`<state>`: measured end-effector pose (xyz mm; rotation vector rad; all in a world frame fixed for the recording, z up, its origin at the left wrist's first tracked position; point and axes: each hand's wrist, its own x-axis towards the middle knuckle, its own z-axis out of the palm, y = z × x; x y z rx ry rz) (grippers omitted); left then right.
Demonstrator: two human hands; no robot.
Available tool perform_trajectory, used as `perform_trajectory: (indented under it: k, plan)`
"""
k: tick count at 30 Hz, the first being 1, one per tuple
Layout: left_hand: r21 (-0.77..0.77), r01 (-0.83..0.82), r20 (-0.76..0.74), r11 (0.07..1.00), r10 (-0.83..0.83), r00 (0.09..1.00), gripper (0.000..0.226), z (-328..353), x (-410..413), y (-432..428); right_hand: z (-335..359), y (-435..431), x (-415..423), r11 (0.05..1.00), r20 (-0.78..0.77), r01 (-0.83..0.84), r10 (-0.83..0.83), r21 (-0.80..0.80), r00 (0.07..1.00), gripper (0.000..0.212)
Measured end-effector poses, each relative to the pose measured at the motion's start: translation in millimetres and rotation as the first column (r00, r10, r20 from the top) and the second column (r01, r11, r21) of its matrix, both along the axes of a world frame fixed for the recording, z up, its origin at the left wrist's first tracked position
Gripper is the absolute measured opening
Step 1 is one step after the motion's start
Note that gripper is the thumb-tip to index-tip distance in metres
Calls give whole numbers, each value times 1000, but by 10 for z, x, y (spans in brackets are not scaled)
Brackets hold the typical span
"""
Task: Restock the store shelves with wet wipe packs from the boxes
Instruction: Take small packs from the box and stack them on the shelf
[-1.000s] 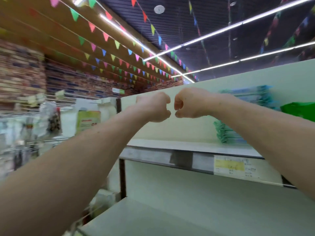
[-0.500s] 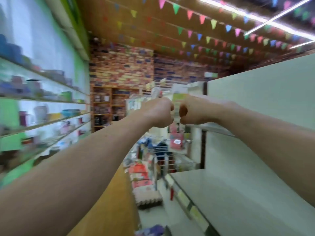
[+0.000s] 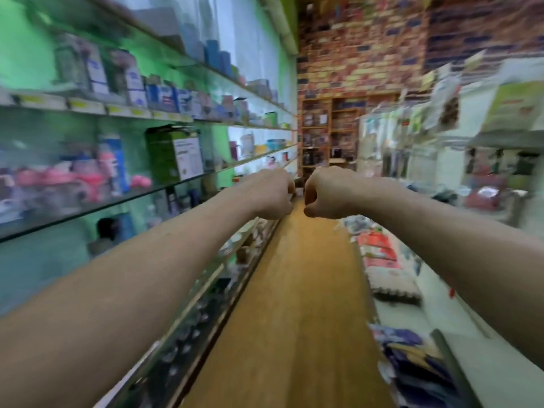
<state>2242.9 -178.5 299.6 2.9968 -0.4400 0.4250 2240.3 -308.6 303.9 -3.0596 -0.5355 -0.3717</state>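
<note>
Both arms are stretched forward at chest height over the aisle. My left hand is curled into a fist with nothing in it. My right hand is also a closed fist, a small gap apart from the left one, knuckles facing each other. No wet wipe pack and no box shows in this blurred view. A pale shelf with a bare top lies at the lower right.
A wooden floor aisle runs ahead to a brick-pattern wall with a wooden rack. Glass shelves full of goods line the left. Packaged goods sit low on the right, and hanging items crowd the upper right.
The view has swung left, away from the pale shelf with the wipe packs and down the aisle. Both fists stay held together in front.
</note>
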Motion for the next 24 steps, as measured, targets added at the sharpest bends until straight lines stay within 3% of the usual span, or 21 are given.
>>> perform_trajectory:
  k: [8, 20, 24]
  plan:
    - [57, -214, -149, 975, 220, 964, 40, -560, -811, 1667, -687, 1725, -479, 969, -177, -242, 246, 44, 953, 22]
    - [55, -427, -405, 903, 411, 817, 42, -1631, -1978, 3359, -1755, 3470, -1450, 886, -382, -462, 442, 43, 811, 14]
    - [37, -464, -501, 885, 418, 758, 29, -2103, -2283, 3720, -2222, 3823, -1681, 853, -489, -519, 475, 52, 732, 35]
